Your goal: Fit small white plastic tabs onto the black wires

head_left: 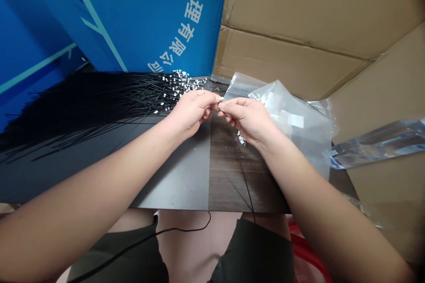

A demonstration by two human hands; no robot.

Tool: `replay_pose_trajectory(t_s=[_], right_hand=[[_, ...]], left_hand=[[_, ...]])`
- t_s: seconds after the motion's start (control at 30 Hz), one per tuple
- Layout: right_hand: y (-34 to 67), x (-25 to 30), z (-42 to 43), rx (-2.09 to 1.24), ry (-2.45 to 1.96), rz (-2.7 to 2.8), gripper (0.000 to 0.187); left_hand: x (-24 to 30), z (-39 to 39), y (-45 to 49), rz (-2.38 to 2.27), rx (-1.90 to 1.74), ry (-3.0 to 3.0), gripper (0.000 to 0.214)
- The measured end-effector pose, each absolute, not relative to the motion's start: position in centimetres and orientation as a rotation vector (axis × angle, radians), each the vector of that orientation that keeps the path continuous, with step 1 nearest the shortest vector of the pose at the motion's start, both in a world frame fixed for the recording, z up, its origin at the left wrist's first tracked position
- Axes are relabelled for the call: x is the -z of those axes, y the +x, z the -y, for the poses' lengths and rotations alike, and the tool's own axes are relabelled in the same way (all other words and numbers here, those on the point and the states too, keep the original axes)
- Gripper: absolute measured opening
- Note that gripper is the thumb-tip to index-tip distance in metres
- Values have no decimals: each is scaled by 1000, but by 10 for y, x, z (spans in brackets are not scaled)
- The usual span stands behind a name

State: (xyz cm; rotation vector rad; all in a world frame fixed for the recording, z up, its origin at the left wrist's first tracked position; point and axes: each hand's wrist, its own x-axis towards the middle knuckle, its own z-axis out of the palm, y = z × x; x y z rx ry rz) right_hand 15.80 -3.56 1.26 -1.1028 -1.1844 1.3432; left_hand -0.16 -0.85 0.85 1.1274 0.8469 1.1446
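My left hand (198, 108) and my right hand (245, 117) meet over the table, fingertips nearly touching. Both are closed in a pinch. A small white piece (221, 98) shows at the fingertips, mostly covered by them. What my right fingers grip is too small and hidden to make out. Left of my hands lies a big bundle of thin black cords (83, 97), many with small white ends (181, 80). Below my right hand sits a little pile of white pieces (241, 138). A single black cord (246, 181) runs down over the table's front edge.
Clear plastic bags (308, 137) lie on the right of the dark table (186, 177). Cardboard (299, 4) stands behind and to the right, with a blue printed panel (133, 9) at the back left. Another clear plastic wrapper (381, 143) is at far right. A black cord (159, 233) crosses my lap.
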Motion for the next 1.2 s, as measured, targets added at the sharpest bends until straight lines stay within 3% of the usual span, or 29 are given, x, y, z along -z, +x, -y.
replay_pose_trajectory(t_s=[1.2], right_hand=[[157, -12, 36, -1252, -1120, 1214, 6]], left_hand=[[-9, 8, -2, -917, -1172, 1172, 13]])
